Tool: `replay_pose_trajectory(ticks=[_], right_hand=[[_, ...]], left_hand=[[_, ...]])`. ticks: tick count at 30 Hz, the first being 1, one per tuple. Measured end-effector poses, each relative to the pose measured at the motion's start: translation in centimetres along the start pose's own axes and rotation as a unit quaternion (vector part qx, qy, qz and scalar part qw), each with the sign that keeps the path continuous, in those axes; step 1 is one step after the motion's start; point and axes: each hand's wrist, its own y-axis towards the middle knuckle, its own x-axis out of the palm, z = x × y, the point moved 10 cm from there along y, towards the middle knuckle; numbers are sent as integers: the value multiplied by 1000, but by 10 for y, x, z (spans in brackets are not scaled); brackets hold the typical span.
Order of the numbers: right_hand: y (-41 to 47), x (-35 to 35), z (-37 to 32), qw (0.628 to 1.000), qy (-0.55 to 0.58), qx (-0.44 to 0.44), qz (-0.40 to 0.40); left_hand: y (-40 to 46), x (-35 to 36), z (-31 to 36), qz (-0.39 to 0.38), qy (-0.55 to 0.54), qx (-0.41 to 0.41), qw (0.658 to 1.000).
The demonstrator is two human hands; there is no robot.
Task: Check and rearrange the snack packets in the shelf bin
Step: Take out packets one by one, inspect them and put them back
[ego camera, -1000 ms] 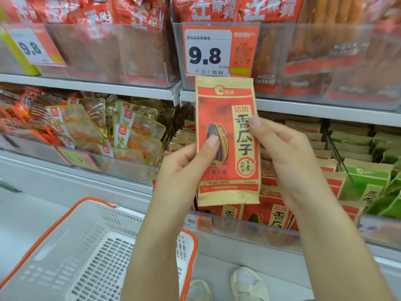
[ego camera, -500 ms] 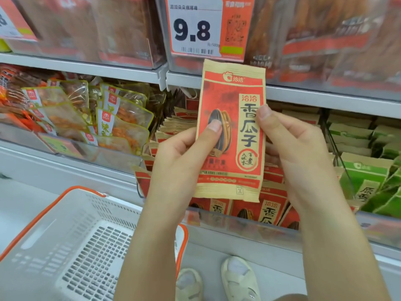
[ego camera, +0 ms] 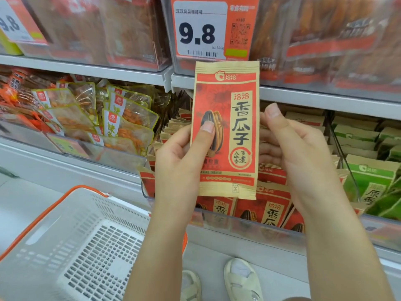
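I see the sunflower seed packet (ego camera: 225, 131) held upright in front of the shelf bin (ego camera: 238, 224), just above the rows of matching packets (ego camera: 269, 209). Its tan paper carries a red panel with the brand 洽洽 at the top, the vertical name 香瓜子, a circular stamp and a drawing of striped seeds. The packet looks flat and uncreased, its seams crimped top and bottom. My left hand (ego camera: 182, 157) pinches its left edge, thumb laid across the seed drawing, fingers behind. My right hand (ego camera: 293, 148) meets the right edge with the thumb upright and fingers curled behind it. Directly above the grip hangs a price tag (ego camera: 200, 29) reading 9.8. Right of the grip sit green packets (ego camera: 368, 183); below left, a white shopping basket (ego camera: 65, 246) with orange trim.
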Motion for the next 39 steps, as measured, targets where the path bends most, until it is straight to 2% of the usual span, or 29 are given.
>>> replay_pose_trajectory(ticks=[8,12,18,20,24,26,29,33,39], right_hand=[[-1,-1,-2,1000,-9,-10,-3],[-1,-3,0,1000,3,-5,3],[1,-1,4,1000,-6,-9,13],[0,0,3,1000,5,-16,19],[-1,7,-2,999,49,-24,5],[-2,9,-4,998,59,-24,-3],[-3,8,-8,998,42,-38,-8],[-4,-7,-15,997,46,-62,30],[-5,-15,-23,994,42,-89,48]], left_hand=[[-3,3,5,-10,40,35,999],[-3,-9,12,41,95,87,991],[-4,-19,22,90,220,169,957],[-4,-12,22,60,245,172,952],[-6,9,12,-50,266,131,954],[-7,11,12,-63,259,124,956],[-9,11,13,-87,184,107,973],[-14,15,14,-171,79,54,981],[-13,15,14,-175,85,48,980]])
